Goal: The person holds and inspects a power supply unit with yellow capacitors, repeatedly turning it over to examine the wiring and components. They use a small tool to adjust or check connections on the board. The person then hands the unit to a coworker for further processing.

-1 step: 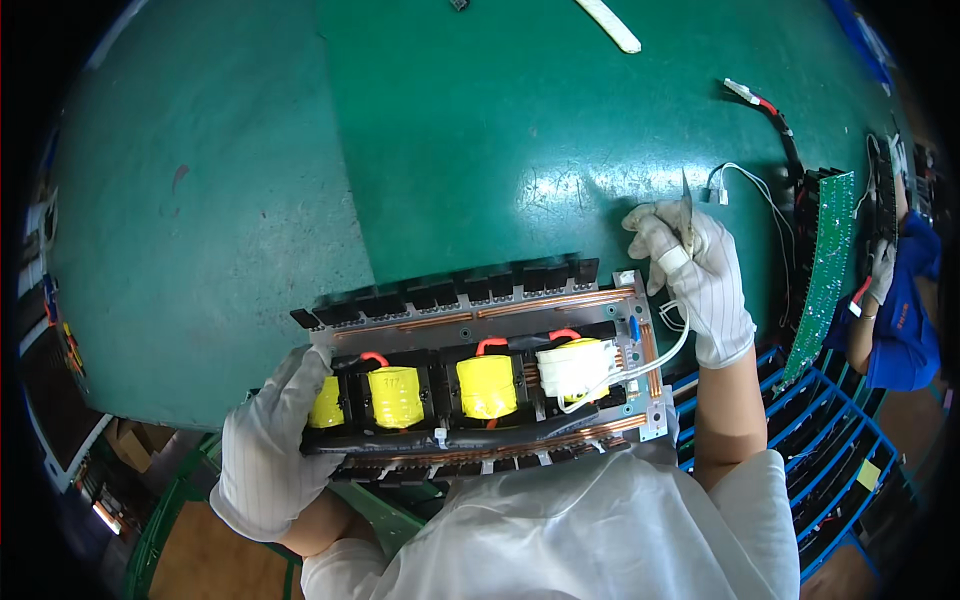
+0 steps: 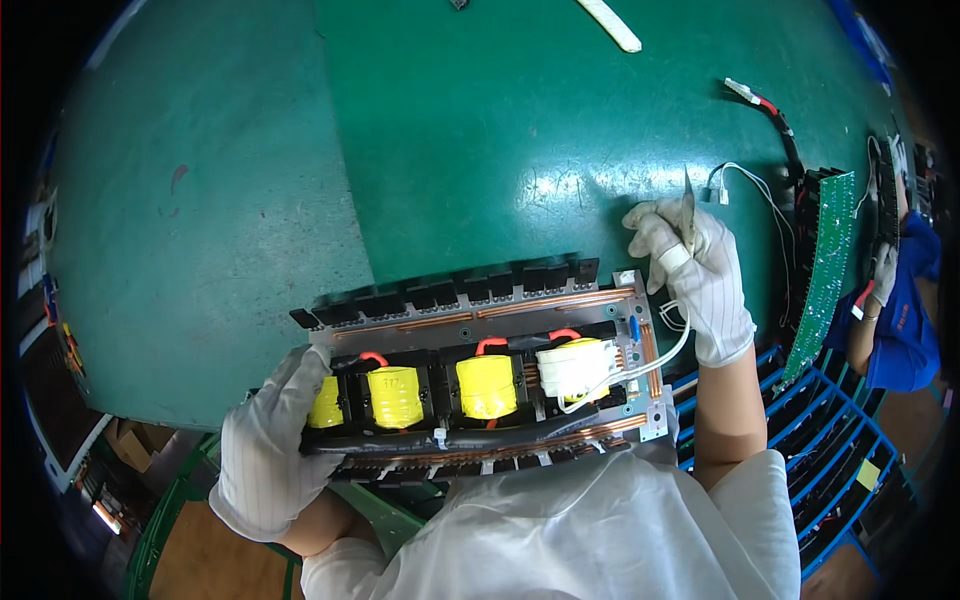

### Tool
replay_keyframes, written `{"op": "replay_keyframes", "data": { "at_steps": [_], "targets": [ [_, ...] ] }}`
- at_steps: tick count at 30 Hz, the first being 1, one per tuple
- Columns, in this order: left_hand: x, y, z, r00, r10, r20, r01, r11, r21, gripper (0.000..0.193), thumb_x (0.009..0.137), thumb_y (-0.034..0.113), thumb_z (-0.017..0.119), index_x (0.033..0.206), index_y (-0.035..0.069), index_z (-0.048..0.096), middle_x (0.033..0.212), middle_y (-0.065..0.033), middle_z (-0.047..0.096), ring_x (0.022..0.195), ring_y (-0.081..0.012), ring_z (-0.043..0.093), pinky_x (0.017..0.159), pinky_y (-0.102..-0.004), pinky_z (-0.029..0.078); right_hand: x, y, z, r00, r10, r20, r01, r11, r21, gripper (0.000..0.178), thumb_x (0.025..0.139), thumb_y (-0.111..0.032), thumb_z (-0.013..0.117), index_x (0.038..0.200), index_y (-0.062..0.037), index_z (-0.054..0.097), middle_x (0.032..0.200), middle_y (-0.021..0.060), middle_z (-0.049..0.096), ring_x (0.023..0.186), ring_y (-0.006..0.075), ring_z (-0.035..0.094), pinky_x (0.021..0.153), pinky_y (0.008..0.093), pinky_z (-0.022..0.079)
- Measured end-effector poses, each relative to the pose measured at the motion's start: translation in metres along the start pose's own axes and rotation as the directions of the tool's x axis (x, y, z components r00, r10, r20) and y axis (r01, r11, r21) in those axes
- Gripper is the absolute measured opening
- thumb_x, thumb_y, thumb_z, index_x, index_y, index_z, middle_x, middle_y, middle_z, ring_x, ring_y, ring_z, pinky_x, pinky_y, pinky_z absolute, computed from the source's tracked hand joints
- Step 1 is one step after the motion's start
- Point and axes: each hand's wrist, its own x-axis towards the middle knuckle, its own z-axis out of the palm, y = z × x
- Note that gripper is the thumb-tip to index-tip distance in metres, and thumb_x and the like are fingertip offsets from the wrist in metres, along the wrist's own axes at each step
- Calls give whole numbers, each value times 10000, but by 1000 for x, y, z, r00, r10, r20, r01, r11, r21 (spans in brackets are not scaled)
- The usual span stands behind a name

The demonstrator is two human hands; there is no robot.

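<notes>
A long circuit board assembly (image 2: 465, 331) lies tilted against my front, with black finned parts along both long edges. Several yellow-wrapped coils (image 2: 487, 387) line its middle. White tape covers the rightmost coil (image 2: 575, 372), and a white cable (image 2: 655, 369) runs from it toward my right hand. My gloved left hand (image 2: 272, 440) is closed on the assembly's left end, its fingertips partly hidden. Above the right end, my gloved right hand (image 2: 700, 265) is closed on a slim pointed metal tool (image 2: 688, 205), perhaps tweezers, tip upward. A small white block (image 2: 674, 259), perhaps the cable's plug, shows at its fingers.
A green circuit board (image 2: 825, 265) stands at the right with black, red and white leads (image 2: 770, 108). Below it is a blue wire rack (image 2: 830, 440). At far right a co-worker's gloved hand (image 2: 884, 272) is beside another board. A white strip (image 2: 612, 25) lies on the green table (image 2: 440, 130).
</notes>
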Motion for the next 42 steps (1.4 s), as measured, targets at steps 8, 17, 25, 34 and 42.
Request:
{"op": "replay_keyframes", "data": {
  "at_steps": [8,17,25,34,42],
  "targets": [
    [4,1,-4,999,26,19,-26,1000,4,689,668,184,755,1284,12,501,1153,-260,599,951,-415,626,752,-429,537,8,-4,-8,997,70,31,-74,986,150,375,923,-260,572,1139,46,571,772,75,612,523,70,504,458,196,370],
    [-4,2,-4,999,-24,-22,22,997,-76,651,628,65,731,1236,-34,524,1147,-224,613,977,-399,621,847,-399,510,-37,-92,-16,844,-534,49,353,485,-800,408,936,-114,493,1319,13,433,1074,192,641,940,287,655,763,351,526],
    [-2,-6,-8,998,58,-18,-58,998,5,721,612,92,736,1289,19,499,1167,-209,600,946,-387,618,769,-413,523,-107,-159,39,720,-106,686,694,92,-714,309,888,-233,543,1148,-74,595,788,67,558,643,225,574,527,371,464],
    [1,-4,-3,1000,-20,-6,19,992,-125,735,607,43,727,1306,62,500,1202,-186,591,985,-394,598,803,-418,514,-113,-143,61,578,-274,769,812,104,-574,340,886,-229,575,1166,-36,580,883,118,594,738,235,608,631,351,488],
    [-6,-7,10,995,-12,-96,-7,979,-202,677,643,114,761,1269,15,525,1153,-234,604,1001,-410,610,837,-408,513,-105,-142,41,582,-411,701,809,211,-548,374,885,-226,603,1182,-1,566,967,163,626,823,244,638,722,333,509]
  ]
}}
